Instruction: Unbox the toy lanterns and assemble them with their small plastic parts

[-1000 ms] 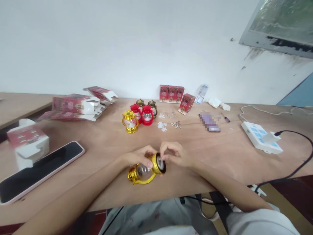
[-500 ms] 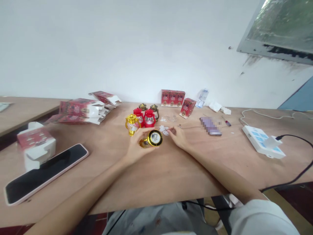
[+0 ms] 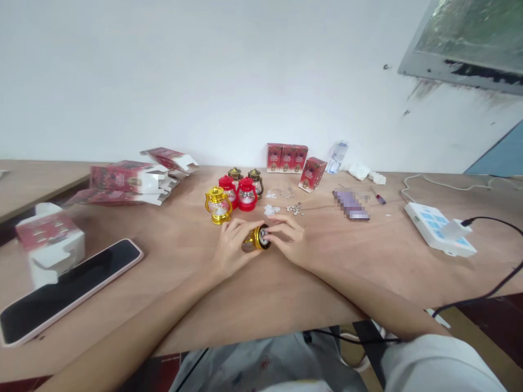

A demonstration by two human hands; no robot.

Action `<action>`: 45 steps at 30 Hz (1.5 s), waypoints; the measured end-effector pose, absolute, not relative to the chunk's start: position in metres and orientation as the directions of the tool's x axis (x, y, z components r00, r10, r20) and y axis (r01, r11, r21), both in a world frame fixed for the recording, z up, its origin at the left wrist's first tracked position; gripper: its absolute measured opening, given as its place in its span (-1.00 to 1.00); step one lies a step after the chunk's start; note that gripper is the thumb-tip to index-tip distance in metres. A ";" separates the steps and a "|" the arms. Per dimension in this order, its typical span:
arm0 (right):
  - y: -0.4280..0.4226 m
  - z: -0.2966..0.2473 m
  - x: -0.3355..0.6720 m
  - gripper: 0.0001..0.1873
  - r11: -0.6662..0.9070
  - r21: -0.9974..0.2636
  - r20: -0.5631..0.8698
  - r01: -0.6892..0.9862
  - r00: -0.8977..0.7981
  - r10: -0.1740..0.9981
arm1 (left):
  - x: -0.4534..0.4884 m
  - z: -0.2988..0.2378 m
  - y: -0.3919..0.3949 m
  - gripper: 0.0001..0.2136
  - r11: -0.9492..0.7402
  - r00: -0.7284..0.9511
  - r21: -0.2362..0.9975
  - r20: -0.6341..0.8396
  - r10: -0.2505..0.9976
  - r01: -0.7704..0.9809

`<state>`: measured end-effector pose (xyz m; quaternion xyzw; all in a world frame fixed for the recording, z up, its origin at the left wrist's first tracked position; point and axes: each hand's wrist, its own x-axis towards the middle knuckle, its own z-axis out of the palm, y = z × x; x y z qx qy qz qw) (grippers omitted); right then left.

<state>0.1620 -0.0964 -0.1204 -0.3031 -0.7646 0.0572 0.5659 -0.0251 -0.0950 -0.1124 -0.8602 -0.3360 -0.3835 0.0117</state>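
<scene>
My left hand (image 3: 232, 247) is closed round a small gold lantern (image 3: 256, 238), which lies on its side with its round base turned to the right. Thumb and fingers of my right hand (image 3: 291, 239) are pinched together at that base; whatever is between them is too small to make out. Behind my hands stand another gold lantern (image 3: 219, 206), two red lanterns (image 3: 247, 194) and two bronze-coloured lanterns (image 3: 255, 179). Beyond my right hand lie small white pieces (image 3: 270, 209) and several silver button cells (image 3: 295, 209).
Red boxes (image 3: 287, 158) stand by the wall, with flattened cartons (image 3: 122, 179) at the left. A large phone (image 3: 73, 291) leans against an open carton (image 3: 53, 245). Rightward are a purple phone (image 3: 351, 204), crumpled tissue (image 3: 359, 171) and a white power strip (image 3: 439, 228) with cables.
My right hand has come from beside the white pieces to the lantern's base. The lantern has turned, so its base now faces more to the right. The view has shifted slightly.
</scene>
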 end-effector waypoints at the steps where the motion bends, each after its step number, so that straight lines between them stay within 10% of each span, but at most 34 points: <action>1: -0.096 -0.120 0.162 -0.94 0.814 -0.435 0.827 0.384 -0.188 0.530 | -0.025 -0.113 -0.095 -0.56 -0.783 0.484 0.232 0.675 0.557 0.578; 20: -0.093 -0.124 0.162 -0.89 0.834 -0.099 0.866 0.543 -0.366 0.341 | -0.021 -0.114 -0.094 -0.54 -0.767 0.365 0.308 0.741 0.564 0.563; 32: -0.093 -0.111 0.168 -0.91 0.848 -0.366 0.795 0.383 -0.344 0.499 | -0.021 -0.113 -0.096 -0.54 -0.763 0.355 0.317 0.741 0.570 0.563; 45: -0.091 -0.122 0.162 -0.86 0.833 -0.198 0.813 0.516 -0.388 0.434 | -0.020 -0.116 -0.095 -0.53 -0.727 0.330 0.357 0.715 0.617 0.586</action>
